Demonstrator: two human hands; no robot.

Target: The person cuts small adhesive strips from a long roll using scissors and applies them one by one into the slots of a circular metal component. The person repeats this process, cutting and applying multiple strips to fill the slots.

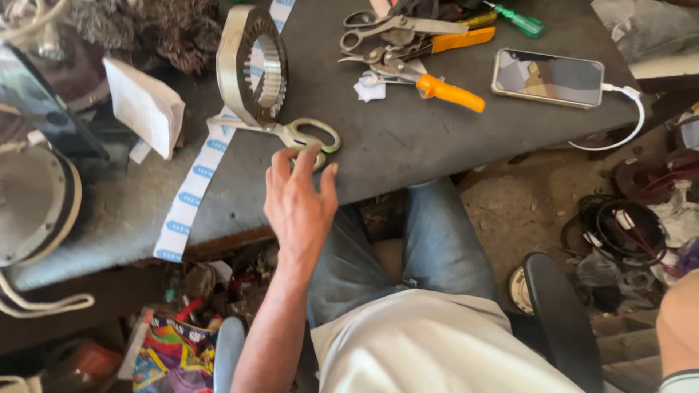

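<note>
Head view: left hand (298, 200) spread open over the near table (408, 138) edge, fingertips just touching pale green-handled scissors (309, 137), gripping nothing. Scissors flat on dark tabletop, blades tucked under an upright toothed metal ring (253, 65) and a blue-and-white paper strip (195, 185). Right hand out of sight. Orange-handled snips (419, 80) and a phone (547, 77) farther right.

The left hand (297, 196) reaches forward on an outstretched bare forearm, back of the hand up, fingers (280, 166) loosely spread and slightly curled, holding nothing. The right hand is out of view.
</note>
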